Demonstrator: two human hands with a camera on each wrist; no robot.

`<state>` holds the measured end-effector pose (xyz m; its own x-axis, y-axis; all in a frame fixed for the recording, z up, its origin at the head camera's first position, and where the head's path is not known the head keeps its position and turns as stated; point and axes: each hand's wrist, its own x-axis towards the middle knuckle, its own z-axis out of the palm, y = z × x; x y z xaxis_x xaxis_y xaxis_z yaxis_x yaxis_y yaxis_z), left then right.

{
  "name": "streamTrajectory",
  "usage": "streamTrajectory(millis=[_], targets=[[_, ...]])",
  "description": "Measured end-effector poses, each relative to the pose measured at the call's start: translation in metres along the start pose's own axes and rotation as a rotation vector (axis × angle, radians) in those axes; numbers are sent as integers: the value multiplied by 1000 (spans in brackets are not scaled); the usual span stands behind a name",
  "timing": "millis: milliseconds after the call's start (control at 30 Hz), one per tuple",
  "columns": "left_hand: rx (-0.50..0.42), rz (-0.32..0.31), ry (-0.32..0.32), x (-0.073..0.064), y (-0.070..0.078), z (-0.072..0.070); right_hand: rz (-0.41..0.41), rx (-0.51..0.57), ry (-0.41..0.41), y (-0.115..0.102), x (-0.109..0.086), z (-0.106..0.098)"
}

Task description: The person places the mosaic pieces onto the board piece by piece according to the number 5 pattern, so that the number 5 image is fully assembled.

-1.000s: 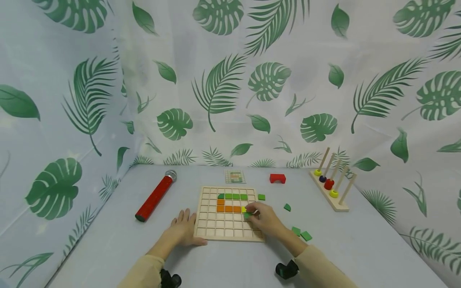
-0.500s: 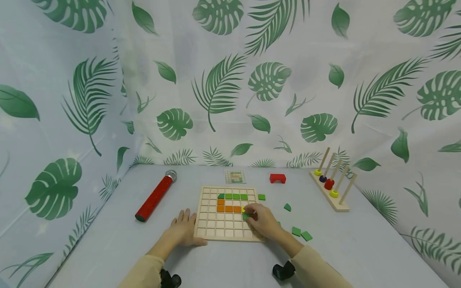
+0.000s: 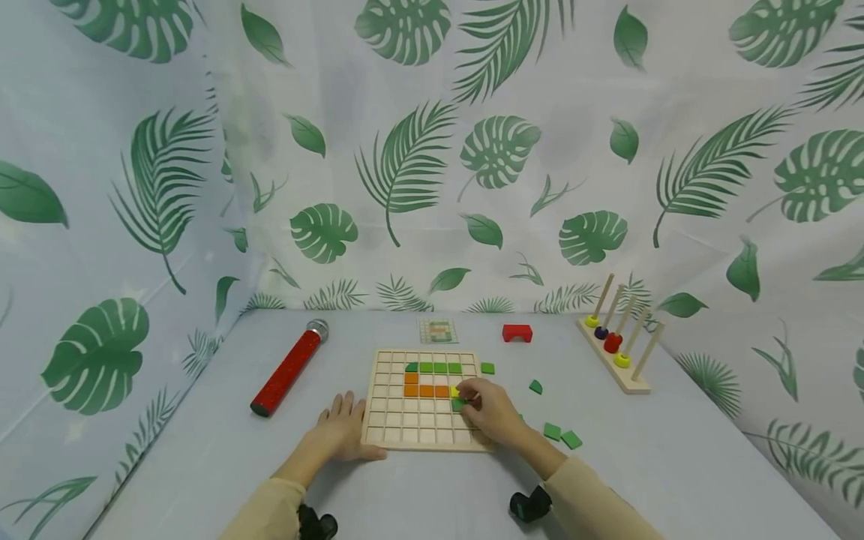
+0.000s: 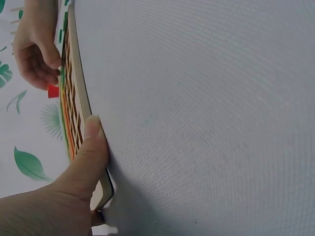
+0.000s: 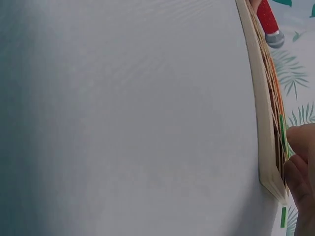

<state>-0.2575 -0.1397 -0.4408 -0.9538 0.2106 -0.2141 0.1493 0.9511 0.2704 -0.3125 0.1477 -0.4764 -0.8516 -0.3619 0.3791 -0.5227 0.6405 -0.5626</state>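
A wooden grid board (image 3: pixel 394 435) lies flat on the table. My left hand (image 3: pixel 340 433) rests against its left side, fingers straight and thumb along the front corner; in the left wrist view the thumb (image 4: pixel 88 152) presses the board's front edge. My right hand (image 3: pixel 498 411), fingers curled, pinches a green square tile (image 3: pixel 458 404) at a cell on the right part of the board. Just behind that tile a yellow tile (image 3: pixel 455 391) shows beside the fingertips. Orange tiles (image 3: pixel 427 391) and a row of green tiles (image 3: pixel 440 368) sit in other cells.
Loose green tiles (image 3: pixel 552 431) lie right of the board, with a green quarter-round piece (image 3: pixel 535 387) farther back. Behind the board are a pattern card (image 3: pixel 437 331) and a red arch block (image 3: pixel 517 333). A red microphone (image 3: pixel 286 375) lies left; a peg stand (image 3: pixel 610 356) stands right.
My right hand has shifted slightly left with the green tile, which now lies more squarely over its cell below the yellow tile. My left hand has stayed at the board's edge.
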Motion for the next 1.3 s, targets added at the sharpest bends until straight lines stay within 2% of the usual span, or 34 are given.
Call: streamTrajectory(millis=[367, 667, 1133, 1300], targets=[[8, -3, 9, -1, 0, 0, 75, 29, 40, 9, -9, -24], [15, 7, 7, 0, 1, 2, 113, -5, 60, 27, -19, -43], [10, -3, -4, -1, 2, 1, 216, -3, -31, 47, -40, -63], [15, 0, 0, -2, 3, -1, 211, 15, -60, 49, -45, -67]])
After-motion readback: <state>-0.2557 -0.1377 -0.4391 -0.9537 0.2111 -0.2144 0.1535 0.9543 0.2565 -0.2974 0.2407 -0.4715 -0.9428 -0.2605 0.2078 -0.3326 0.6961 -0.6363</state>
